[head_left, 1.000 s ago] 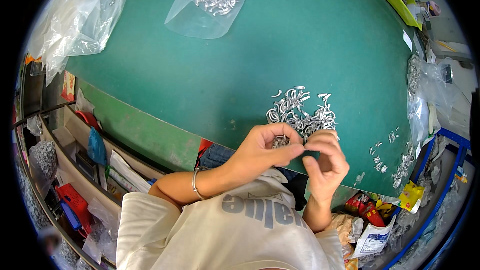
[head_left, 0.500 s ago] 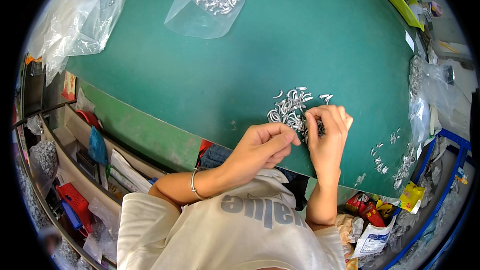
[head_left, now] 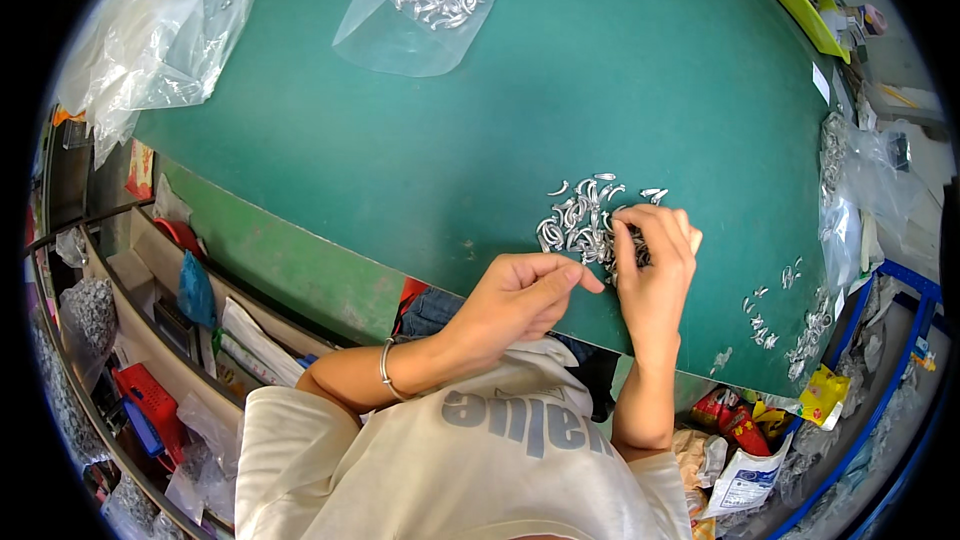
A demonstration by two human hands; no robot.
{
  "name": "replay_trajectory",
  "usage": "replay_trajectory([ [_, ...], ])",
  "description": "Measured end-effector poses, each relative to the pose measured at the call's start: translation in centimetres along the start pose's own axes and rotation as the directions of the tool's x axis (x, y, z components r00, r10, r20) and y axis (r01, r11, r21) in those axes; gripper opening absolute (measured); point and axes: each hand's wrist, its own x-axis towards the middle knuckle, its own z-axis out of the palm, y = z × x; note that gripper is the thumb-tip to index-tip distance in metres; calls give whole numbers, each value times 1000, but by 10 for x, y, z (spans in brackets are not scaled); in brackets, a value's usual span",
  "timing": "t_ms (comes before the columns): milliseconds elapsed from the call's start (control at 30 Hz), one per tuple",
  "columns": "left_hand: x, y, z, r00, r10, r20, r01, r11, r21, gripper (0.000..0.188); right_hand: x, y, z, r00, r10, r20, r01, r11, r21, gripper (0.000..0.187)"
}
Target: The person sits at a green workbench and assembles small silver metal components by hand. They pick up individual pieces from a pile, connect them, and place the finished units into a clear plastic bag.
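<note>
A loose pile of small curved silvery metal pieces [head_left: 580, 212] lies on the green table top [head_left: 420, 160], close to its near edge. My right hand [head_left: 655, 265] reaches over the pile's right side, thumb and fingers bent toward the pieces; whatever is between the fingertips is hidden. Just left of it, my left hand [head_left: 525, 300] is curled above the table edge, with the index finger and thumb close together. I cannot make out what its fingers hold, if anything. A metal bangle circles the left wrist.
A clear plastic bag [head_left: 410, 35] of similar pieces lies at the far side. More clear bags [head_left: 170, 40] cover the far left corner. Small scattered pieces [head_left: 808, 340] lie at the right edge. A yellow-green tray [head_left: 800, 5] stands far right; a compartmented shelf [head_left: 130, 265] is at left.
My left index finger has extended slightly to the right and down. The right hand has shifted a little over the pile, its fingertips slightly farther apart.
</note>
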Motion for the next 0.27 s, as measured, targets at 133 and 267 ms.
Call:
replay_trajectory([
  [133, 2, -8, -2, 995, 86, -47, -82, 994, 73, 21, -13, -1, -13, 977, 209, 34, -205, 891, 406, 11],
  [267, 4, -8, 1, 985, 161, -55, -149, 972, 184, 22, -29, -6, -16, 953, 210, 216, -300, 575, 761, 11],
])
